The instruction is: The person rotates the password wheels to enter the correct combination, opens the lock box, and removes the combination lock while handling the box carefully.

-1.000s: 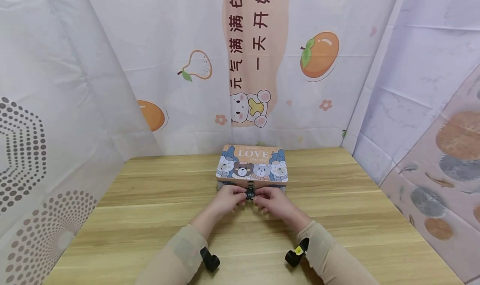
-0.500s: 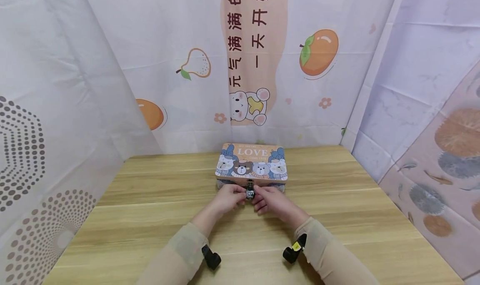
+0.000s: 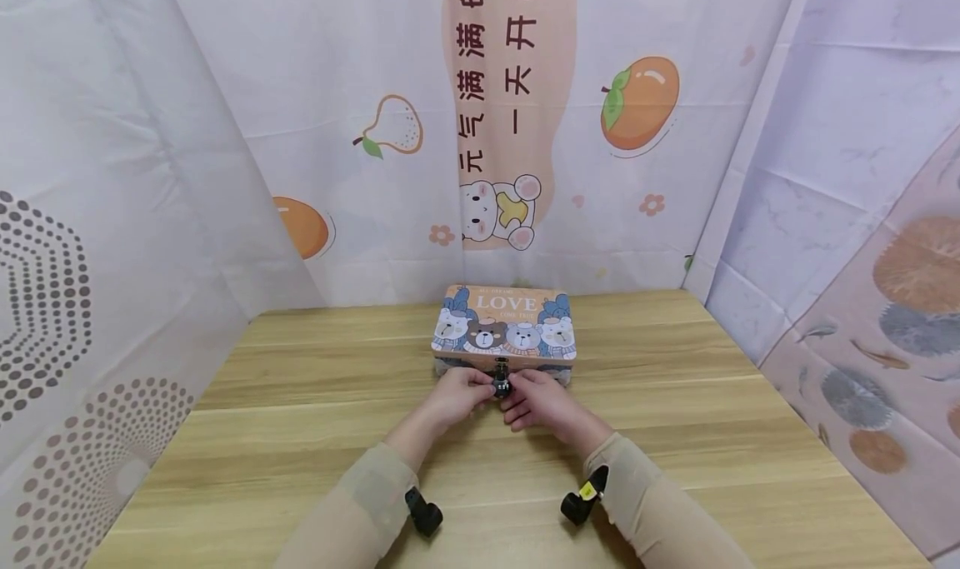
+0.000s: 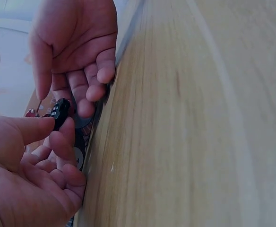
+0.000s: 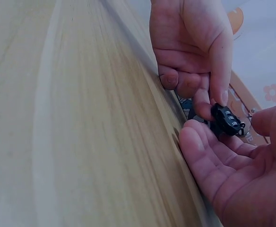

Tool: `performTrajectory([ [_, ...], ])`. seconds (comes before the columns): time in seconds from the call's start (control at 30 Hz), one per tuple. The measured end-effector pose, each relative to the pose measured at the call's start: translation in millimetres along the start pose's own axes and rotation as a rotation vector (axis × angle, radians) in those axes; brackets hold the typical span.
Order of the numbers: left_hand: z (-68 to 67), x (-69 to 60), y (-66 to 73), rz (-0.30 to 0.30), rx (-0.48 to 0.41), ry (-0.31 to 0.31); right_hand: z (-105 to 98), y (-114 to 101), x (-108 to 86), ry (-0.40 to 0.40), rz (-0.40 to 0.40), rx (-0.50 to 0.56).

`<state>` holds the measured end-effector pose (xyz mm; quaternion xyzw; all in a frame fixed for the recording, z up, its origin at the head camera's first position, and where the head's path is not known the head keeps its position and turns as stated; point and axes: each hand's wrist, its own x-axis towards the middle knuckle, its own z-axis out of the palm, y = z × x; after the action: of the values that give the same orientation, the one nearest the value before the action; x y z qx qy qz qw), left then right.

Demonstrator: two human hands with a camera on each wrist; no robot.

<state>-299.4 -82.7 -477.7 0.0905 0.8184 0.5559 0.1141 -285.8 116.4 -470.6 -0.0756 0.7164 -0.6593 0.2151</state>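
Observation:
A small black combination padlock (image 3: 502, 385) hangs at the front latch of a box (image 3: 504, 323) with bears and "LOVE" printed on its closed lid. My left hand (image 3: 457, 394) pinches the lock body between thumb and index finger. White number dials show on the padlock (image 5: 227, 118) in the right wrist view. My right hand (image 3: 543, 401) meets the lock from the other side. Its thumb (image 5: 265, 120) is at the metal shackle end, and its fingers lie behind the lock. How far the shackle sits in the body is too small to tell.
The box stands near the back of a wood-grain table (image 3: 337, 361). Printed curtains (image 3: 375, 211) hang behind it and at both sides. A black wrist camera (image 3: 423, 513) is strapped to the left sleeve, another camera (image 3: 579, 506) to the right one.
My right hand has shifted its grip on the padlock, with its fingers now lower and more spread. The lock has turned slightly. My left hand keeps its pinch; the box stays put.

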Motion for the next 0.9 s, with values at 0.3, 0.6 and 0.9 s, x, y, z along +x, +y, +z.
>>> performTrajectory([
  [0.3,-0.8,2.1,-4.2,-0.009,-0.012,-0.009,-0.2,3.2,4.7,-0.045,0.023,0.015],
  [0.6,-1.1,3.0,-4.9,-0.016,-0.024,-0.017,-2.1,1.8,5.1,-0.107,0.022,0.058],
  [0.9,-1.1,3.0,-4.8,-0.016,-0.012,-0.013,-2.2,4.2,8.0,-0.114,0.030,0.066],
])
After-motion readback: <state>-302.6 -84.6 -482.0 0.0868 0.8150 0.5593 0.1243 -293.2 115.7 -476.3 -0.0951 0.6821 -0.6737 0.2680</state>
